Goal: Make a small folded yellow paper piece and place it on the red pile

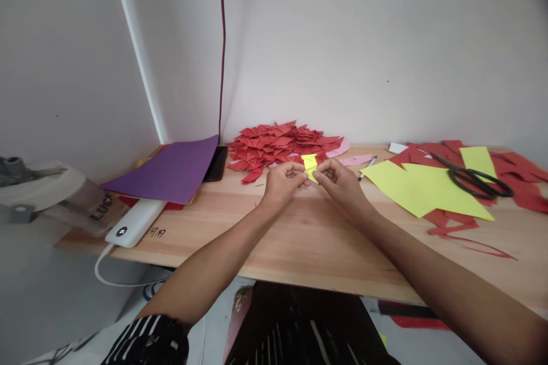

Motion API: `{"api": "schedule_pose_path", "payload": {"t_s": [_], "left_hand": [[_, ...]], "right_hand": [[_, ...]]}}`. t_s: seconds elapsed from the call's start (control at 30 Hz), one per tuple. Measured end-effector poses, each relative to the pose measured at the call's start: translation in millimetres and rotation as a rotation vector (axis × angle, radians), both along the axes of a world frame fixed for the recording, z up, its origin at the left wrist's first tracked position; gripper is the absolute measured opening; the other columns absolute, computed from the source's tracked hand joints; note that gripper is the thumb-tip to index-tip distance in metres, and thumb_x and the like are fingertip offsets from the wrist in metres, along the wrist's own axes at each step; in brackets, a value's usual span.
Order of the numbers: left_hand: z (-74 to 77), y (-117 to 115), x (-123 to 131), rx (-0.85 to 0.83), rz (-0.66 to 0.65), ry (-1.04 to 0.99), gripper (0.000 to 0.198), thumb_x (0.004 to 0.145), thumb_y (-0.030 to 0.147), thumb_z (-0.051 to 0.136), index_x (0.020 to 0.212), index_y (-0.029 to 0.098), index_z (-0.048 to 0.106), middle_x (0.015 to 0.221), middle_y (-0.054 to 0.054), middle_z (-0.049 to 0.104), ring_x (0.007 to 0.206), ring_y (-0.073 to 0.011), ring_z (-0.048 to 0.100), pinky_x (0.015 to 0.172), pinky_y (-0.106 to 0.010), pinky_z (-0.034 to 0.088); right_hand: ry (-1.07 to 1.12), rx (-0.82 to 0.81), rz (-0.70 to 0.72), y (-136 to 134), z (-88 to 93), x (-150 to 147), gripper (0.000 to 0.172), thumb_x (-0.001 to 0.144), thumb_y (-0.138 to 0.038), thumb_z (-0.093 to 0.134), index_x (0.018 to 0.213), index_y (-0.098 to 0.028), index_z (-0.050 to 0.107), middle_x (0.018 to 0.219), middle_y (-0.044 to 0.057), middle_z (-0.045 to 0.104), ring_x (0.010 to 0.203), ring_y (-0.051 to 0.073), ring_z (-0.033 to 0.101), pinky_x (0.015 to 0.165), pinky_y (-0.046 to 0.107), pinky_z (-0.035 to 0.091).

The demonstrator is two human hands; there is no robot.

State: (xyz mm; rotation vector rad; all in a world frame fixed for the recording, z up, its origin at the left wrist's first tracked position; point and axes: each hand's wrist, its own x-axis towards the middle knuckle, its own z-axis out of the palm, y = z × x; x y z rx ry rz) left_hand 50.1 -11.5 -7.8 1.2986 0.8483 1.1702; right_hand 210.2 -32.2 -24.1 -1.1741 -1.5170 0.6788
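Observation:
Between my two hands is a small folded piece of yellow paper (309,164), held just above the wooden table. My left hand (283,181) pinches its left edge with thumb and fingers. On the opposite edge, my right hand (338,180) grips it the same way. Right behind the hands lies a heap of folded red paper pieces (278,145), with some pink paper (358,159) at its right side. The lower part of the yellow piece is partly covered by my fingertips.
Purple sheets (166,171), a dark phone (216,164) and a white power bank (136,222) with a cable are at the left. Large yellow paper (422,185), red scraps (528,197), black scissors (475,179) and a pen (368,167) lie at the right. A wall stands behind.

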Motion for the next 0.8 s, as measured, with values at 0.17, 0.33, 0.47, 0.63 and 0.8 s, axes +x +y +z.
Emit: {"api": "schedule_pose_path", "payload": {"t_s": [0.17, 0.33, 0.47, 0.63, 0.8], "left_hand": [[-0.9, 0.0, 0.7, -0.029, -0.017, 0.003, 0.015, 0.07, 0.01, 0.069, 0.083, 0.01, 0.062, 0.065, -0.003, 0.068, 0.059, -0.0123, 0.067, 0.058, -0.021, 0.05], [-2.2, 0.7, 0.3, -0.028, -0.019, 0.051, 0.015, 0.069, 0.013, 0.072, 0.08, 0.009, 0.063, 0.063, -0.003, 0.067, 0.057, -0.0117, 0.066, 0.055, -0.02, 0.049], [-1.3, 1.3, -1.4, -0.033, -0.026, 0.037, 0.015, 0.067, 0.016, 0.075, 0.075, 0.01, 0.063, 0.059, -0.003, 0.067, 0.055, -0.0111, 0.065, 0.054, -0.019, 0.047], [2.2, 3.4, -4.3, -0.087, -0.077, -0.048, 0.028, 0.061, 0.025, 0.082, 0.077, 0.01, 0.065, 0.062, -0.003, 0.068, 0.056, -0.0108, 0.064, 0.056, -0.02, 0.047], [1.3, 5.5, -4.4, -0.125, -0.124, -0.09, 0.039, 0.056, 0.033, 0.086, 0.079, 0.009, 0.065, 0.065, -0.004, 0.07, 0.057, -0.0114, 0.065, 0.058, -0.022, 0.048]], "right_hand": [[-0.063, 0.005, -0.02, -2.3, 2.7, 0.9, 0.015, 0.084, -0.033, 0.062, 0.083, -0.022, 0.053, 0.074, 0.0, 0.057, 0.068, 0.016, 0.054, 0.062, 0.03, 0.041], [-0.143, 0.054, -0.013, -5.0, 5.1, 0.9, 0.011, 0.086, -0.032, 0.06, 0.084, -0.021, 0.057, 0.077, 0.001, 0.06, 0.07, 0.016, 0.055, 0.065, 0.03, 0.042], [-0.147, 0.08, 0.002, -4.7, 4.8, 2.4, 0.012, 0.086, -0.033, 0.061, 0.086, -0.021, 0.061, 0.081, 0.002, 0.062, 0.074, 0.017, 0.057, 0.069, 0.031, 0.044], [-0.102, 0.097, 0.04, -4.8, 4.3, 4.1, 0.015, 0.085, -0.034, 0.063, 0.093, -0.021, 0.062, 0.087, 0.003, 0.065, 0.078, 0.018, 0.06, 0.072, 0.032, 0.046], [-0.176, 0.16, -0.027, -8.4, 9.9, 4.1, 0.01, 0.085, -0.031, 0.062, 0.087, -0.021, 0.062, 0.081, 0.002, 0.064, 0.072, 0.016, 0.058, 0.068, 0.03, 0.045]]}}
